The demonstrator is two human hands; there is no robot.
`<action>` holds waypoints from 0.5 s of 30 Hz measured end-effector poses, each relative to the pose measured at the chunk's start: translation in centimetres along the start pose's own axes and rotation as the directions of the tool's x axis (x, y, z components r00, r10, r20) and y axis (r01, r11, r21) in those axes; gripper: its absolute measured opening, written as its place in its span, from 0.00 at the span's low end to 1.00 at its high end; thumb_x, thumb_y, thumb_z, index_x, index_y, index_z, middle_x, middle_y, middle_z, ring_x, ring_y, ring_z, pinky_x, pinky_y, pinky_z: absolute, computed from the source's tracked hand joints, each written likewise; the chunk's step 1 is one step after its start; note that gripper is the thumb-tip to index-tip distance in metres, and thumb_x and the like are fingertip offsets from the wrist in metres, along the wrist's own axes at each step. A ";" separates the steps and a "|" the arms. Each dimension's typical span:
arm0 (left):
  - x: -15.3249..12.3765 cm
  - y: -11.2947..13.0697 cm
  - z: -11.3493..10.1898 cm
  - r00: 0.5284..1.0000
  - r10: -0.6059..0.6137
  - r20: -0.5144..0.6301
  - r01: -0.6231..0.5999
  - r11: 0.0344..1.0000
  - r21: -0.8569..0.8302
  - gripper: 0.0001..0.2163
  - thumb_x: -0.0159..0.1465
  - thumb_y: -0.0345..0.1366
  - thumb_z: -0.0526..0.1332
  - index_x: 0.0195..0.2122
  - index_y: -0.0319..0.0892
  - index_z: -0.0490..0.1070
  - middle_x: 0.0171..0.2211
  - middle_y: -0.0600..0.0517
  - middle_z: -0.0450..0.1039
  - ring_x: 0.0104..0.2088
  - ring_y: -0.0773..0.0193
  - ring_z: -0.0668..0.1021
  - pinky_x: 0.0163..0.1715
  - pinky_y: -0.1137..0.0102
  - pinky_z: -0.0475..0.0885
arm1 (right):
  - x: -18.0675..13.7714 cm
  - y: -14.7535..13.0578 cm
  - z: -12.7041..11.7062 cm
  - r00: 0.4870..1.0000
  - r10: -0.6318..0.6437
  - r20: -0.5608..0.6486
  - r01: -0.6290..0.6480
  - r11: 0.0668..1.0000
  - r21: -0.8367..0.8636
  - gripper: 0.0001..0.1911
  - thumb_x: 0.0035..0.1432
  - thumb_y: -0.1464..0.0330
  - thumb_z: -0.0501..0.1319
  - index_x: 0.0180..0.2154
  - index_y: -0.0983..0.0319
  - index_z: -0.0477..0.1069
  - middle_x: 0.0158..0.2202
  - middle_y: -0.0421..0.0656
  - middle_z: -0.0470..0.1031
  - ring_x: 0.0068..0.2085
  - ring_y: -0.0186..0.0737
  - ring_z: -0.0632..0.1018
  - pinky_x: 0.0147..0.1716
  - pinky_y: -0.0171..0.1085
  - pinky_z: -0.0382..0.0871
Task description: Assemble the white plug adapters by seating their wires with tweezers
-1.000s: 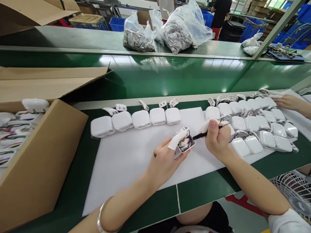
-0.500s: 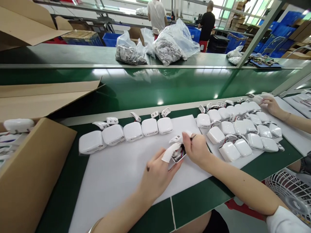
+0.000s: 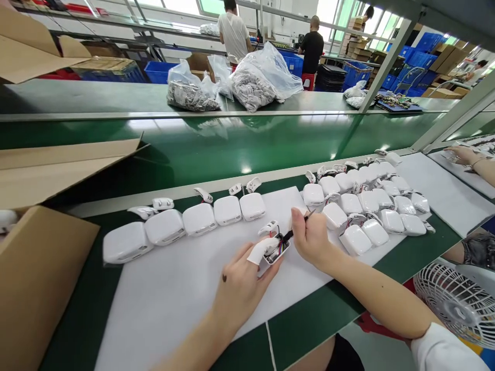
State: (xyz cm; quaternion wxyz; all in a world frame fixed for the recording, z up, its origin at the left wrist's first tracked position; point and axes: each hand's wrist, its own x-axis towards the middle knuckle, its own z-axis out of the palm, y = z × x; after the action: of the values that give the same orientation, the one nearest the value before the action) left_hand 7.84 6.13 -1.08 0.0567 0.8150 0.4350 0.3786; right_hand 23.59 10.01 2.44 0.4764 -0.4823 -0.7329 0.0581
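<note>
My left hand (image 3: 242, 281) grips a small open white charger case (image 3: 275, 252) with coloured wires inside; its finger wears a white cot. My right hand (image 3: 311, 238) is closed round a thin black tool (image 3: 297, 228) whose tip points into the case. Both rest on a white foam mat (image 3: 174, 299). A row of white charger cases (image 3: 181, 224) lies beyond my left hand. A cluster of several more cases (image 3: 367, 206) lies to the right of my right hand.
An open cardboard box (image 3: 34, 268) stands at left. A green conveyor belt (image 3: 232, 141) runs behind, with bags of parts (image 3: 255, 82) on the far bench. A white fan (image 3: 456, 304) sits lower right. Another person's hand (image 3: 464, 154) works at far right.
The view has tilted up and shifted, so everything sits lower and further left. My right hand has drawn back a little from the case with the tool. The other person's hand moved right, away from the cluster.
</note>
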 end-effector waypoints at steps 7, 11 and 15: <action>0.2 0.1 -0.2 0.999 0.014 0.048 -0.015 1.000 0.023 0.15 0.64 0.37 0.57 0.51 0.42 0.62 0.32 0.51 0.73 0.31 0.65 0.77 0.26 0.74 0.72 | -0.1 0.3 0.2 1.000 0.002 -0.021 0.000 0.999 0.050 0.25 0.68 0.61 0.39 0.18 0.58 0.45 0.14 0.34 0.47 0.15 0.30 0.51 0.17 0.35 0.48; 0.6 0.7 -0.3 0.995 0.095 0.038 -0.098 0.993 0.068 0.15 0.65 0.34 0.55 0.52 0.40 0.60 0.30 0.51 0.73 0.28 0.65 0.76 0.24 0.74 0.70 | 0.3 0.3 0.3 1.000 -0.019 0.013 0.019 1.000 0.015 0.24 0.68 0.64 0.42 0.18 0.57 0.48 0.13 0.34 0.47 0.15 0.31 0.52 0.17 0.36 0.48; 0.7 0.9 -0.2 0.994 0.095 0.045 -0.098 0.992 0.080 0.13 0.65 0.34 0.54 0.51 0.40 0.61 0.28 0.52 0.71 0.27 0.66 0.75 0.23 0.74 0.69 | 0.1 0.6 0.4 0.998 0.020 0.059 -0.017 0.998 -0.056 0.23 0.67 0.67 0.43 0.18 0.58 0.53 0.14 0.34 0.48 0.15 0.32 0.53 0.17 0.36 0.49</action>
State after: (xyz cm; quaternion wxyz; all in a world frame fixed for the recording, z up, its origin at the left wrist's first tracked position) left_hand 8.52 6.10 -0.17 0.0134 0.8443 0.4091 0.3459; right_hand 23.63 10.53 1.91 0.4405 -0.5001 -0.7435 0.0566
